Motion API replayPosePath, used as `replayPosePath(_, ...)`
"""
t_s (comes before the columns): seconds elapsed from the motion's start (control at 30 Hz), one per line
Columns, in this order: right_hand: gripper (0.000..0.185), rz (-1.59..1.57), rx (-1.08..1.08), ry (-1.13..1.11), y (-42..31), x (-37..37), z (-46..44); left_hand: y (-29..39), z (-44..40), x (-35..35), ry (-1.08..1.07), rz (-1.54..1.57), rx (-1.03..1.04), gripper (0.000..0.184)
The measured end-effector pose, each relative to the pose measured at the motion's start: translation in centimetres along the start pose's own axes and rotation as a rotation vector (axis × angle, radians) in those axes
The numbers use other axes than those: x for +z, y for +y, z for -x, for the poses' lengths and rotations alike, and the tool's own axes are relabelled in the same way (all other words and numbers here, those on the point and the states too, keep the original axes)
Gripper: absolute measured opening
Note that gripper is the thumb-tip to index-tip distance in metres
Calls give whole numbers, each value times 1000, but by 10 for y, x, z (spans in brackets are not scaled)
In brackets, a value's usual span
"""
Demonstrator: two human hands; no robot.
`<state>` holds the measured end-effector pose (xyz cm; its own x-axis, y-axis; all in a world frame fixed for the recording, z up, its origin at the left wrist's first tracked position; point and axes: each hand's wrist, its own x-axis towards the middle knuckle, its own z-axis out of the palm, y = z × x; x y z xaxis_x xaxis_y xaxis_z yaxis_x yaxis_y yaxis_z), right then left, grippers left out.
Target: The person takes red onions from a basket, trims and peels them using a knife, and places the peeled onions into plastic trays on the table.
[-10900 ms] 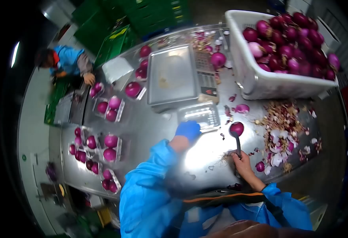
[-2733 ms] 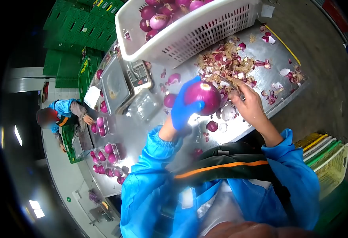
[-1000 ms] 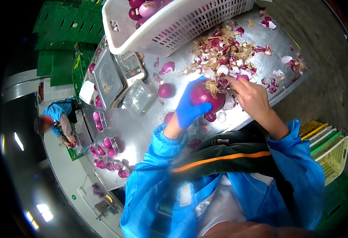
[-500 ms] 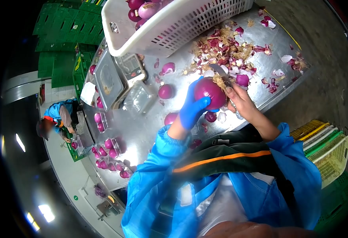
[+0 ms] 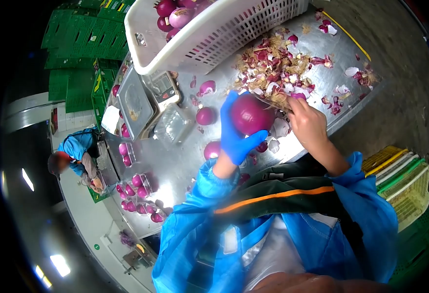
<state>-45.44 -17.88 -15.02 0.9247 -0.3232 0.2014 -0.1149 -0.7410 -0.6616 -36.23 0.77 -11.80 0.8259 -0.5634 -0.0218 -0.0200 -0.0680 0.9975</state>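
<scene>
A large red onion (image 5: 252, 115) rests in my left hand (image 5: 232, 134), which wears a blue glove and is closed around its left side and underside. My bare right hand (image 5: 310, 124) has its fingers curled at the onion's root end, gripping a knife. Little of the knife shows; its thin blade (image 5: 273, 104) lies against the onion's upper right, by the dry roots. Beneath and beyond both hands are loose peelings and root trimmings (image 5: 273, 63) on the metal table (image 5: 175, 161). A smaller red onion (image 5: 205, 116) lies left of my gloved hand.
A white perforated crate (image 5: 200, 44) of onions stands at the far side. Left of it are a scale (image 5: 164, 89) and a clear plastic tray (image 5: 174, 124). Packed onions (image 5: 137, 188) sit at the table's left end. Another person (image 5: 77, 151) works beyond. Stacked crates (image 5: 405, 188) stand at right.
The onion has shifted slightly left and turned in my gloved hand. My right hand has moved up and its wrist has rotated, so its back now faces up and the knife is mostly hidden.
</scene>
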Motion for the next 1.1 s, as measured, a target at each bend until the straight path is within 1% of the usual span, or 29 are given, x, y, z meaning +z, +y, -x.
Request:
replayPosePath(0.07,43,-27,-10,19,6,0,2,-1,-2,-3,4,10,30,108)
replayPosePath(0.13,45,-33,-11,65,7,1,8,-1,0,-2,8,16,4,109)
replayPosePath(0.17,43,-59,-23,72,7,0,7,-1,-1,0,7,22,-3,109)
replayPosePath(0.23,39,-119,-48,83,3,-2,3,-2,-1,3,7,-7,48,109)
replayPosePath(0.33,30,-382,71,28,-12,-9,-8,-12,0,0,-6,-119,129,110)
replayPosePath(0.37,30,-503,78,36,-18,-9,-12,-15,-1,-1,-14,-165,161,110)
replayPosePath(0.43,31,-748,92,52,-27,-9,-18,-13,0,0,-63,-142,167,111)
replayPosePath(0.47,31,-761,94,-46,-24,-10,-20,-11,1,1,-86,-129,170,112)
replayPosePath(0.53,32,-785,98,-247,-15,-12,-26,-6,4,2,-119,18,24,111)
replayPosePath(0.57,29,-840,116,-257,-14,-12,-27,-4,6,2,-134,93,-48,111)
replayPosePath(0.67,22,-811,170,-208,-13,-11,-19,-6,14,5,-168,337,-246,108)
replayPosePath(0.7,9,-856,-12,-120,-1,-6,-18,-11,16,7,-166,455,-292,103)
replayPosePath(0.73,9,-1372,290,-322,7,-7,-12,-9,14,7,-140,591,-303,100)
replayPosePath(0.8,20,-1449,360,-266,13,6,-3,-3,5,8,-85,865,-320,96)
replayPosePath(0.83,24,-1278,358,-246,15,7,-3,-2,-1,5,-101,760,-215,91)
replayPosePath(0.9,34,-943,344,-206,13,7,-5,-8,-1,-2,-94,603,-157,92)
replayPosePath(0.93,40,-1062,388,-290,15,7,-5,-12,0,-6,-87,523,-128,92)
replayPosePath(0.97,46,-1179,434,-379,18,6,-3,-14,2,-8,-120,444,-132,96)
replayPosePath(1.03,56,-1434,571,-551,14,10,1,-28,12,-4,-83,242,-49,100)
replayPosePath(1.07,53,-1627,642,-595,11,16,6,-34,18,2,-60,142,-12,102)
replayPosePath(1.1,51,-1655,731,-614,11,24,10,-35,24,9,-47,53,67,106)
